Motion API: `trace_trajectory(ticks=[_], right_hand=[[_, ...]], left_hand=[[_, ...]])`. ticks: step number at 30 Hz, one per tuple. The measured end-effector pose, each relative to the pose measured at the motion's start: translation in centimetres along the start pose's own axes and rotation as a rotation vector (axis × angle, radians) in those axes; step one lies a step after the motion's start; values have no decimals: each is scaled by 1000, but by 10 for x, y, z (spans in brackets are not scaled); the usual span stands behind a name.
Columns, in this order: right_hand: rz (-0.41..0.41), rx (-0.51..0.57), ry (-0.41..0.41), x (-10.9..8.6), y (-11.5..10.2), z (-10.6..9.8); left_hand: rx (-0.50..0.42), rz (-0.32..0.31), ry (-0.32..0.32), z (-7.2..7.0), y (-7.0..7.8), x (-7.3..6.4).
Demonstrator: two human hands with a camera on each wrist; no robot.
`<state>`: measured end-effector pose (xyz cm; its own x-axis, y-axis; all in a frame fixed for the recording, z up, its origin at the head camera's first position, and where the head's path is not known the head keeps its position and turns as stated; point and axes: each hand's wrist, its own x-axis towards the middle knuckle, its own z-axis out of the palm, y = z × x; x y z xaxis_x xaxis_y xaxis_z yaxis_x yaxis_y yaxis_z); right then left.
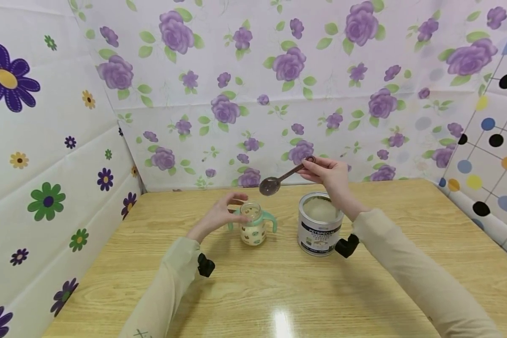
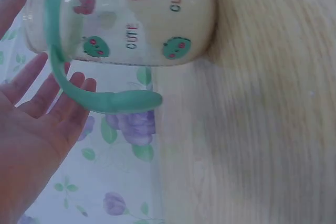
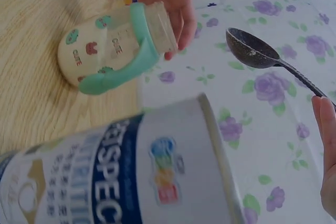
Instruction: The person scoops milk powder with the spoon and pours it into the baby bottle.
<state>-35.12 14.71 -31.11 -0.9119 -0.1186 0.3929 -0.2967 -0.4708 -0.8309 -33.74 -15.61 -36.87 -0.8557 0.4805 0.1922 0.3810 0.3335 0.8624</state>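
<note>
A dark brown spoon (image 1: pixel 270 186) is pinched near the ring at its handle's end by my right hand (image 1: pixel 327 173). Its bowl hangs in the air between the bottle and the can, and pale powder traces show on it in the right wrist view. On the table stands an uncapped clear baby bottle (image 1: pixel 253 234) with green handles (image 2: pixel 110 102), filled with something cream-coloured. My left hand (image 1: pixel 217 216) stands beside the bottle neck, thumb in front and loose fingers behind. Below my right hand is an open can (image 1: pixel 319 234) of pale powder.
The wooden table (image 1: pixel 245 291) reaches to a flowered cloth backdrop (image 1: pixel 253 117). At the left stands a cloth with daisies (image 1: pixel 46 202), at the right one with coloured dots (image 1: pixel 490 155). The can stands to the right of the bottle, with a gap between them.
</note>
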Motion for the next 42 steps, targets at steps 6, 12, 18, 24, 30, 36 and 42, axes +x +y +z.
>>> trace_trajectory(ticks=[6,12,18,24,30,36,42], right_hand=[[-1,27,43,-8,-25,-10],[-25,-47,67,-11,-37,-29],[-67,-102,57,-15,-45,-39],[-107,-143,53,-17,-51,-48],[-81,-244,18,-20,-54,-54],[-107,-389,-50,-22,-55,-57],[-120,-470,-96,-23,-54,-62]], left_hand=[[-21,54,40,0,26,0],[22,96,51,8,66,-6],[-12,137,16,19,71,5],[13,141,-2,33,62,19],[23,146,-11,56,65,28],[22,130,3,80,68,36],[2,97,24,95,65,43]])
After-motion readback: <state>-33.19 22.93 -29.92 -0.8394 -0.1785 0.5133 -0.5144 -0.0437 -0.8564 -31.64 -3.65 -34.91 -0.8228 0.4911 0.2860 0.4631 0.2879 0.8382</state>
